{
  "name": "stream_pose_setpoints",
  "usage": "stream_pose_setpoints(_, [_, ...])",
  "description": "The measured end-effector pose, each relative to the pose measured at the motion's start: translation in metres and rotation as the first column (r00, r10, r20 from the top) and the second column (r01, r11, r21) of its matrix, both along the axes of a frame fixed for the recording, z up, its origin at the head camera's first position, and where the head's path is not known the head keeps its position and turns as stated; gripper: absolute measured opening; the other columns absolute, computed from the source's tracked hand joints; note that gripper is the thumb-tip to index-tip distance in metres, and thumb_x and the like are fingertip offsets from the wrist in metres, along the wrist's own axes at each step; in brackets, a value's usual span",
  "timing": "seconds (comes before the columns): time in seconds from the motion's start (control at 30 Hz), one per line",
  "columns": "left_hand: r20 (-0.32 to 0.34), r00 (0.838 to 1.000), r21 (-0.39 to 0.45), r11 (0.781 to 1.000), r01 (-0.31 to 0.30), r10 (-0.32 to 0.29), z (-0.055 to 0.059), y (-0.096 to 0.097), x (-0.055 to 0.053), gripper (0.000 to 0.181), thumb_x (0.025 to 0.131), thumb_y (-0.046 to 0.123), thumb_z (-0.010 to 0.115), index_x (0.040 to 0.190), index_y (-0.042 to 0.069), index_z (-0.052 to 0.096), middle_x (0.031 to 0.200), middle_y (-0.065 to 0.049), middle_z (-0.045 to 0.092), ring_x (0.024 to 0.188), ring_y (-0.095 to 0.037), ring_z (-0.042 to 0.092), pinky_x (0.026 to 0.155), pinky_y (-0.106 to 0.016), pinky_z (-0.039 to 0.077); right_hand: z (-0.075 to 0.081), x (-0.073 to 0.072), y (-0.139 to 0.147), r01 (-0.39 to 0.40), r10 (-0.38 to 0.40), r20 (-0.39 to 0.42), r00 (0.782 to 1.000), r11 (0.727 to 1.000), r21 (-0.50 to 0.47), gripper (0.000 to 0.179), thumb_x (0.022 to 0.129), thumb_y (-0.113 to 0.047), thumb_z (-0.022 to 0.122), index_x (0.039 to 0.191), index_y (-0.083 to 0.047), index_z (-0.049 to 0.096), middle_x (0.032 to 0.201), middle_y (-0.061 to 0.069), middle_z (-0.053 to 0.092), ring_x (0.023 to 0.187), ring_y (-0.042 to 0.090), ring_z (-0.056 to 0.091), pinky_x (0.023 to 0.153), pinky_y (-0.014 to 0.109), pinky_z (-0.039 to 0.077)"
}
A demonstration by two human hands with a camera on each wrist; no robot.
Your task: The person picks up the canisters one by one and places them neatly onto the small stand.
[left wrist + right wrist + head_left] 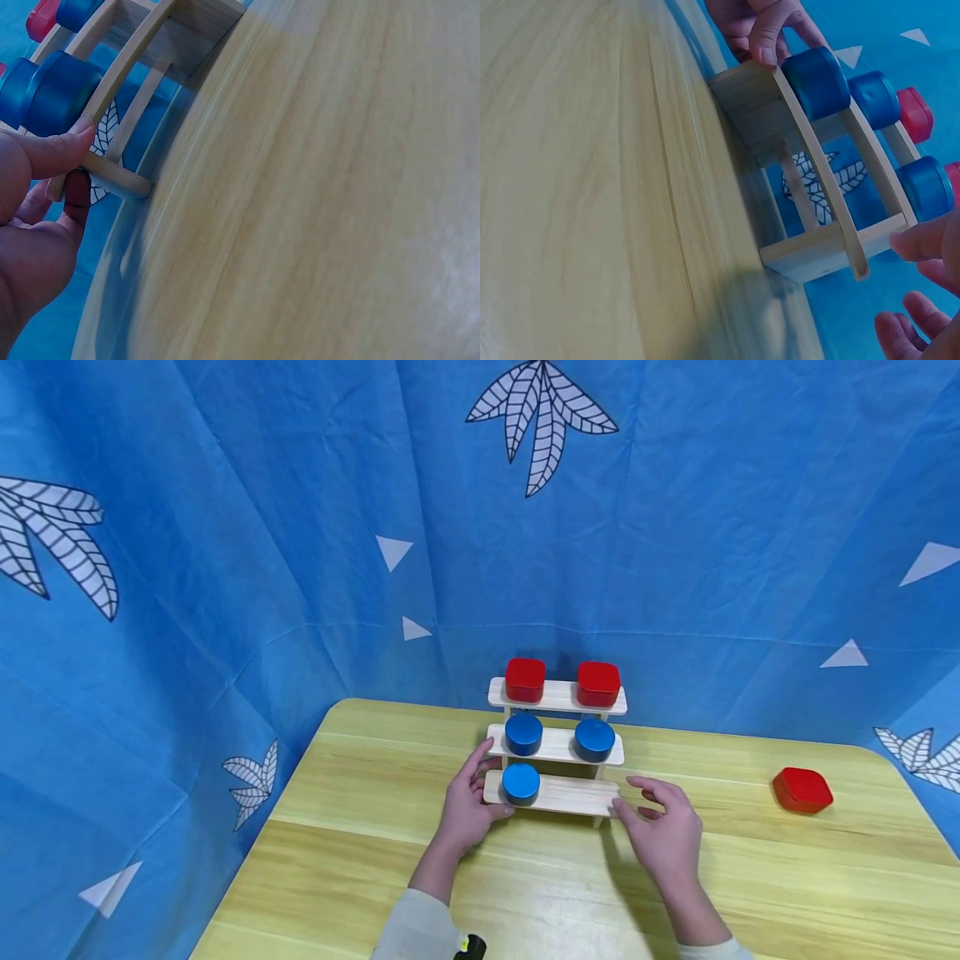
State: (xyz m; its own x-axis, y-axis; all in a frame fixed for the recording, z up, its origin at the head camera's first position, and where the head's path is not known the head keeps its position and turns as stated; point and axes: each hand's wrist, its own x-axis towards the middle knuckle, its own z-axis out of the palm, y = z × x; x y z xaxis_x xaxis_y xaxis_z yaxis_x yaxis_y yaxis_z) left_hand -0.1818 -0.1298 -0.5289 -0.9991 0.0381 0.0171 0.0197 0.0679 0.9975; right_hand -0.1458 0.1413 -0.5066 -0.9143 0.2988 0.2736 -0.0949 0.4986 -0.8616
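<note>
A small three-tier wooden shelf (pixel 573 793) stands near the back of the table. Two red square-shaped boxes (pixel 598 683) sit on its top tier, and two blue round boxes (pixel 595 739) on the middle one. The bottom tier carries one blue round box (pixel 521 782) at its left end. My left hand (pixel 467 810) grips that end of the bottom board, its thumb (pixel 67 150) against the edge and fingers beneath. Beside the shelf's right end is my right hand (pixel 669 835), thumb and fingers spread with nothing held; whether its thumb touches the wood I cannot tell.
Off to the right on the wooden table (pixel 360 777) lies another red box (pixel 802 790). A blue curtain (pixel 480 552) with leaf and triangle prints hangs right behind the table and along its left side. A black object (pixel 471 947) shows at the left sleeve.
</note>
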Motion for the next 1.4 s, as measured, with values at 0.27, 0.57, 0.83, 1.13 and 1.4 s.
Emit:
stream_pose_setpoints(0.27, [0.014, 1.0, -0.004, 1.0, -0.006, 0.006, 0.002, 0.001, 0.0, 0.112, 0.066, -0.025, 0.078, 0.149, 0.04, 0.042, 0.135, -0.002, 0.056, 0.106, -0.028, 0.058, 0.086, -0.033, 0.057, -0.001, -0.001, 0.008, 0.035, -0.035, 0.023, 0.999, 0.999, -0.002, 0.037, 0.075, 0.0, 0.086, 0.11, -0.001, 0.074, 0.114, 0.013, 0.062, 0.101, 0.029, 0.06, 0.068, 0.007, 0.049])
stream_pose_setpoints(0.57, [0.01, 1.0, -0.012, 1.0, -0.006, 0.006, 0.002, 0.0, 0.001, 0.111, 0.066, -0.024, 0.079, 0.15, 0.039, 0.042, 0.135, -0.002, 0.056, 0.108, -0.028, 0.058, 0.087, -0.033, 0.056, -0.004, 0.001, 0.018, 0.05, -0.049, 0.027, 0.998, 0.999, -0.018, 0.037, 0.076, -0.001, 0.085, 0.111, 0.0, 0.073, 0.114, 0.014, 0.062, 0.102, 0.031, 0.06, 0.067, 0.003, 0.046])
stream_pose_setpoints(0.83, [0.006, 1.0, -0.005, 1.0, -0.002, 0.002, 0.002, 0.001, 0.001, 0.112, 0.066, -0.025, 0.079, 0.15, 0.039, 0.041, 0.136, -0.003, 0.055, 0.106, -0.028, 0.057, 0.086, -0.034, 0.057, -0.005, 0.002, 0.026, 0.079, -0.078, 0.037, 0.996, 0.996, -0.043, 0.037, 0.077, 0.0, 0.084, 0.112, 0.001, 0.073, 0.115, 0.014, 0.061, 0.103, 0.031, 0.06, 0.068, 0.004, 0.047])
stream_pose_setpoints(1.13, [0.012, 1.0, -0.012, 1.0, -0.002, 0.002, 0.004, 0.001, 0.002, 0.112, 0.067, -0.025, 0.079, 0.15, 0.04, 0.041, 0.135, -0.002, 0.056, 0.105, -0.028, 0.057, 0.086, -0.033, 0.057, -0.007, 0.002, 0.034, 0.106, -0.105, 0.018, 0.994, 0.994, -0.02, 0.037, 0.077, 0.0, 0.084, 0.112, 0.001, 0.073, 0.113, 0.014, 0.063, 0.101, 0.027, 0.059, 0.066, 0.004, 0.046])
stream_pose_setpoints(1.4, [0.016, 1.0, -0.013, 1.0, -0.008, 0.008, 0.004, 0.002, 0.001, 0.111, 0.067, -0.025, 0.078, 0.15, 0.039, 0.042, 0.136, -0.003, 0.055, 0.106, -0.028, 0.057, 0.086, -0.033, 0.057, -0.006, 0.005, 0.042, 0.127, -0.126, 0.041, 0.991, 0.992, -0.021, 0.039, 0.078, -0.001, 0.083, 0.115, 0.0, 0.072, 0.116, 0.014, 0.062, 0.102, 0.029, 0.06, 0.066, 0.003, 0.045])
